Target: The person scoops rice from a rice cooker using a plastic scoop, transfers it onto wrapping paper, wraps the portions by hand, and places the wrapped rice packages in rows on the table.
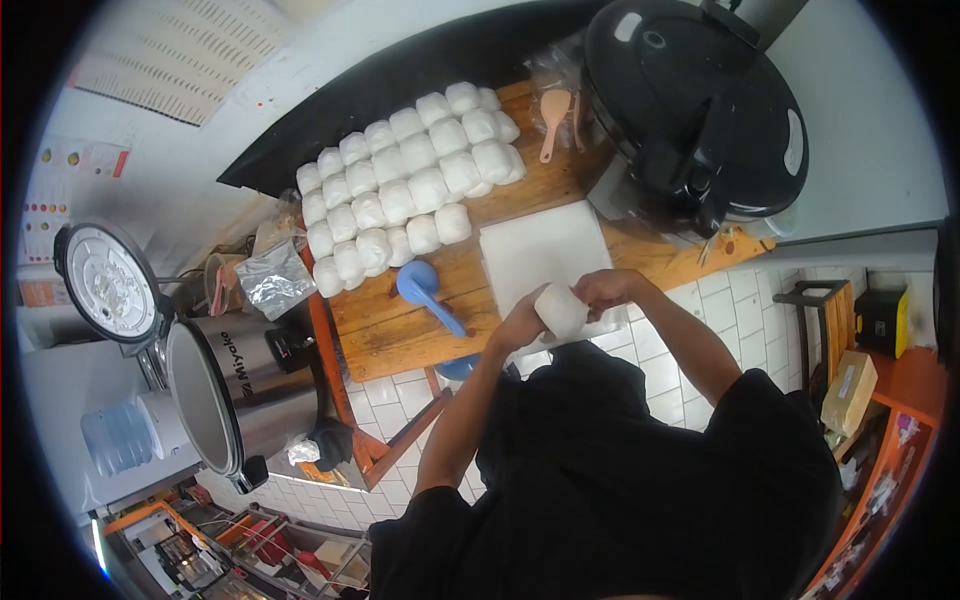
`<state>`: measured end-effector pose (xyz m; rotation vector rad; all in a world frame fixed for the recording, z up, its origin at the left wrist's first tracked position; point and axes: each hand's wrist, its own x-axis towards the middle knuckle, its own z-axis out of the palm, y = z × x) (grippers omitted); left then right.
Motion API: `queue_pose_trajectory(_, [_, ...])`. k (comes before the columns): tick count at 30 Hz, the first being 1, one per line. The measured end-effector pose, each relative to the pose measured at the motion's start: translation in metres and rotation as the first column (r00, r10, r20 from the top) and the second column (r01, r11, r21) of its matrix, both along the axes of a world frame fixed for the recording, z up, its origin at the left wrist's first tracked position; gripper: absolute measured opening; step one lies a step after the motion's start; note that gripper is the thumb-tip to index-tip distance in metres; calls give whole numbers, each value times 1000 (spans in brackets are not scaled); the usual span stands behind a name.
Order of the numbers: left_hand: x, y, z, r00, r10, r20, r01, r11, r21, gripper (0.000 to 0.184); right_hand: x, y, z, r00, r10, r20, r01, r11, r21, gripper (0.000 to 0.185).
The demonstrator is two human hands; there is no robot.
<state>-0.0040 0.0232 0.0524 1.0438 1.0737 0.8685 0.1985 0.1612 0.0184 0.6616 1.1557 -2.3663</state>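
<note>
A rounded white paper-wrapped bundle point(561, 311) is between my hands at the table's front edge. My left hand point(522, 324) is wrapped round its left side. At its right side, my right hand point(606, 290) has its fingers pressed together on the wrapping. Just beyond my hands lies a stack of white paper sheets point(545, 245). Several similar white bundles point(397, 199) stand in rows and partly piled on the wooden table point(385, 335). Left of the sheets rests a blue scoop point(418, 284).
A large black lidded cooker point(690, 110) stands at the back right, beside a pink rice paddle point(552, 122). An open steel cooker point(235, 390) is at the left, near a foil-like packet point(274, 280). An orange shelf point(912, 385) is at the far right.
</note>
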Motion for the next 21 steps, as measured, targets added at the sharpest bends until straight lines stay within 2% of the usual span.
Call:
queue_pose_trajectory(1, [-3, -3, 6, 1000, -20, -24, 20, 999, 27, 35, -5, 4, 3, 986, 166, 17, -167, 980, 109, 25])
queue_pose_trajectory(2, [-6, -6, 7, 1000, -10, -29, 11, 1000, 27, 35, -8, 5, 6, 984, 176, 12, -176, 978, 110, 25])
queue_pose_trajectory(4, [-9, -4, 9, 997, -38, -71, 40, 999, 13, 40, -16, 13, 29, 961, 264, 85, -277, 924, 265, 24])
queue_pose_trajectory(5, [-11, -4, 10, 997, -27, -75, 28, 999, 22, 40, -20, 17, 30, 958, 274, 84, -286, 918, 275, 24])
queue_pose_trajectory(7, [-17, -7, 17, 989, 118, -92, -116, 993, 23, 45, -30, 21, 35, 948, 201, 247, -313, 732, 605, 31])
queue_pose_trajectory(8, [-25, -6, 15, 986, 133, -97, -131, 991, 29, 45, -33, 17, 37, 946, 214, 243, -320, 724, 611, 31])
queue_pose_trajectory(9, [-34, -5, 6, 943, 77, -323, -62, 996, 57, 55, -37, 7, 52, 996, -51, 67, 12, 875, 485, 36])
queue_pose_trajectory(10, [-39, -2, 8, 847, 24, -531, 10, 998, 61, 66, -41, 1, 63, 939, -341, -48, 341, 896, 283, 41])
queue_pose_trajectory(11, [-41, 0, 10, 848, 37, -529, -6, 998, 60, 66, -50, -1, 65, 980, -196, -34, 196, 922, 333, 50])
queue_pose_trajectory(12, [-40, 4, 25, 825, 37, -564, -59, 998, -21, 76, -60, -12, 62, 982, -184, -30, 184, 926, 328, 50])
queue_pose_trajectory(13, [-40, 4, 34, 800, 28, -599, -111, 989, -101, 86, -70, -27, 55, 973, -178, -145, 229, 800, 555, 52])
queue_pose_trajectory(14, [-43, 0, 25, 799, 30, -600, -115, 988, -104, 86, -78, -34, 46, 956, -143, -257, 290, 612, 736, 53])
queue_pose_trajectory(15, [-48, 0, 21, 918, 206, -339, -251, 963, -96, 92, -83, -32, 41, 921, -312, -235, 390, 759, 521, 51])
queue_pose_trajectory(16, [-52, -1, 17, 925, 377, -47, -379, 917, -126, 99, -84, -31, 36, 921, -307, -241, 390, 759, 521, 51])
queue_pose_trajectory(17, [-54, -5, 13, 891, 432, -139, -441, 897, -39, 97, -86, -33, 31, 859, -415, -300, 490, 836, 247, 49])
queue_pose_trajectory(18, [-59, -5, 12, 886, 440, -146, -449, 893, -37, 97, -88, -36, 27, 789, -528, -315, 541, 839, -52, 48])
queue_pose_trajectory(19, [-63, -6, 10, 878, 440, -186, -405, 892, 198, 97, -90, -41, 23, 792, -523, -315, 533, 844, -59, 48])
queue_pose_trajectory(20, [-66, -8, 9, 867, 445, -224, -327, 847, 420, 98, -90, -46, 19, 819, -512, -260, 455, 854, -253, 49])
queue_pose_trajectory(21, [-68, -10, 20, 864, 451, -225, -332, 846, 418, 98, -90, -50, 17, 846, -490, -209, 368, 822, -435, 50])
